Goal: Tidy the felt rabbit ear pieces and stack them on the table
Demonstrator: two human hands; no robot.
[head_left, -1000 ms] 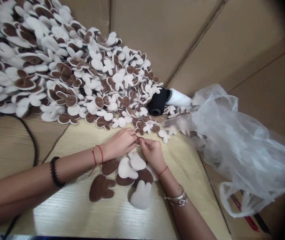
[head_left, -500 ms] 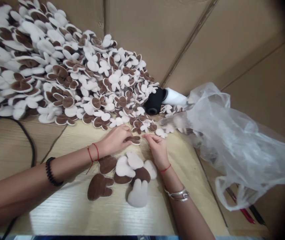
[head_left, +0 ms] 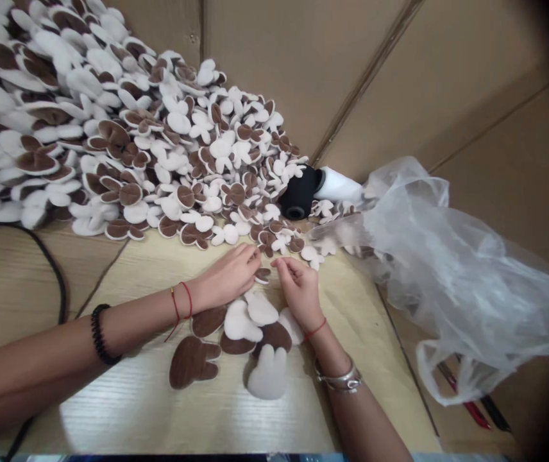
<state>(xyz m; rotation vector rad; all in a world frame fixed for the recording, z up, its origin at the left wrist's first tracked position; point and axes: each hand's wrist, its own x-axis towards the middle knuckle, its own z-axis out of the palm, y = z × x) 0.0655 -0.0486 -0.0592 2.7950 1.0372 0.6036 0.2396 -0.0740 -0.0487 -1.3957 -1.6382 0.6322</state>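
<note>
While the left hand (head_left: 226, 274) curls its fingers closely at a small brown-and-white piece (head_left: 263, 276), the right hand (head_left: 301, 290) makes a narrow pinch just beside it. The piece pokes out by the left fingertips, between the hands; whether they grip it I cannot tell, and any thread in the pinch would be too fine to see. It looks light, soft and bendy, with little slip, best taken by its rounded edge, as the narrow lobes would probably fold. Nearer the body, larger brown and white pieces (head_left: 269, 375) lie overlapping on the table (head_left: 135, 420). Beyond are the pile (head_left: 120, 138), a black spool (head_left: 298, 192), a white spool (head_left: 339, 185) and, rightward, a plastic bag (head_left: 452, 256).
</note>
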